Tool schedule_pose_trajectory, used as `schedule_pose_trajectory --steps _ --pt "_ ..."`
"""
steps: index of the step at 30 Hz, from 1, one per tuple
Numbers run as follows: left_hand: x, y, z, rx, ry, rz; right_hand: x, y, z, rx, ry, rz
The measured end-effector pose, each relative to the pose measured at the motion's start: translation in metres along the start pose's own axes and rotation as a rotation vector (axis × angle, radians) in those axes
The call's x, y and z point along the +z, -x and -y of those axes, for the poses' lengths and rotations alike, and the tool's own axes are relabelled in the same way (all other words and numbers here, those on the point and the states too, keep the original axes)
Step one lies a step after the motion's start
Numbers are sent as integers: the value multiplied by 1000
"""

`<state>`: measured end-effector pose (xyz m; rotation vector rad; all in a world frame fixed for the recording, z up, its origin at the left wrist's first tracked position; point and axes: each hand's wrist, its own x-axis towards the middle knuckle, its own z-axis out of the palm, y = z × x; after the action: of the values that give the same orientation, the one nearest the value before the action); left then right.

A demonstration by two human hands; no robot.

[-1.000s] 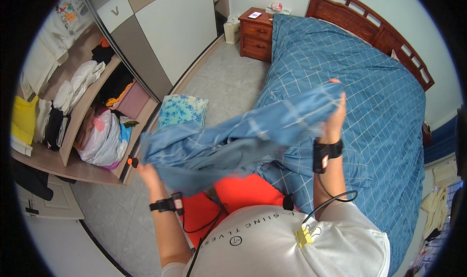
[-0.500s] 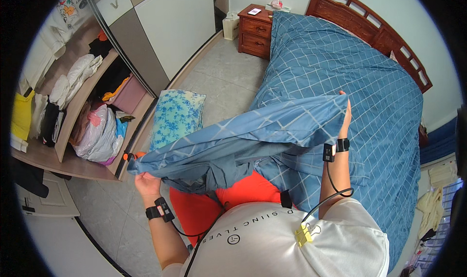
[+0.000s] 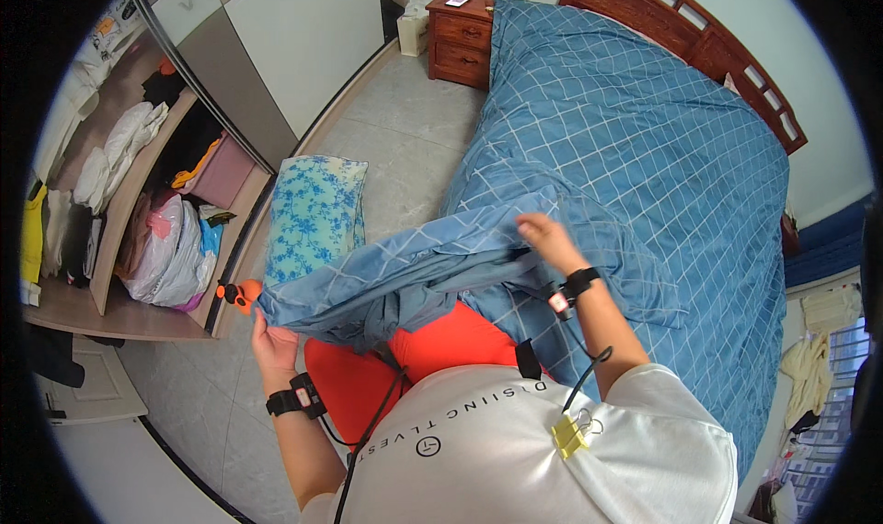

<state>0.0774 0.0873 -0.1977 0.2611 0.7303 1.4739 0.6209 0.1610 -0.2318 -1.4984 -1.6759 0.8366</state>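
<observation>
A blue bed cover with white lattice lines stretches across in front of my red-trousered legs, its plain grey-blue underside partly showing. At its left end, my left hand pinches the corner between thumb and fingers. My right hand is at the right part of the cover, fingers bent and smeared by motion; whether they grip the cloth is unclear. Matching blue bedding covers the bed, and loose folds lie on it beside my right hand. Whether the held cloth joins this bedding cannot be made out.
A blue floral pillow lies beyond my left hand, by the wardrobe. An orange and black object shows beside that hand. Open wardrobe shelves hold clothes and bags. A wooden nightstand stands beside the bed's headboard.
My right hand has come inward and down from the cover's far right end. The cover's right part has slackened onto the bed. My left hand still holds its corner.
</observation>
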Motion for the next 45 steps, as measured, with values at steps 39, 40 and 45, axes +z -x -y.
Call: schedule_pose_trajectory --steps 39,40,45 --pt "68 -12 168 -559 -1310 432 -184 186 -141 402 129 -1217" --pt "65 -12 174 -558 -1268 455 -172 193 -158 520 42 -1258" --pt "52 -12 180 -600 -1344 423 -144 199 -194 687 -42 -1201"
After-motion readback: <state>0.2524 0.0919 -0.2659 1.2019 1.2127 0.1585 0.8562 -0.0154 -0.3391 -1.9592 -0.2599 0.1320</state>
